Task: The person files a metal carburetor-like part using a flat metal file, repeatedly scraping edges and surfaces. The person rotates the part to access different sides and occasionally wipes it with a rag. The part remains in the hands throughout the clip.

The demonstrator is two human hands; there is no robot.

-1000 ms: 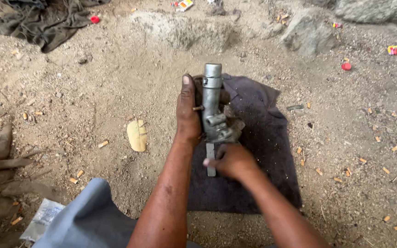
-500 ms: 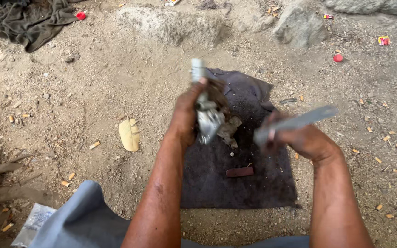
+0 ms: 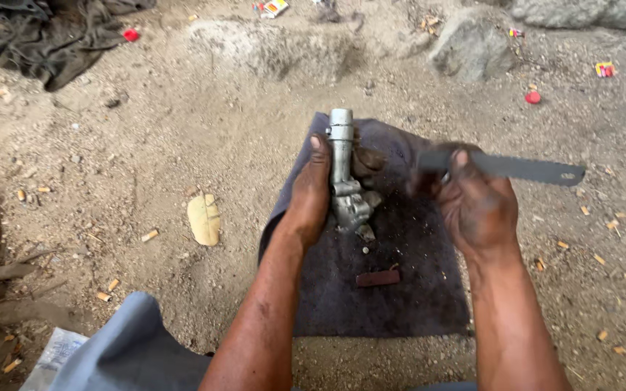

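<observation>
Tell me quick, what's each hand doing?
Left hand: closed around the grey metal part.
Right hand: closed on the flat metal blade.

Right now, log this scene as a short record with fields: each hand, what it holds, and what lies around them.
left hand: left hand wrapped around a grey metal part, held upright over the cloth
right hand: right hand closed on a flat metal blade, which points right, clear of the part
surface: dark cloth spread on sandy ground
on the cloth: small reddish-brown block
nearby: pale yellow scrap left of the cloth; red caps farther off
</observation>
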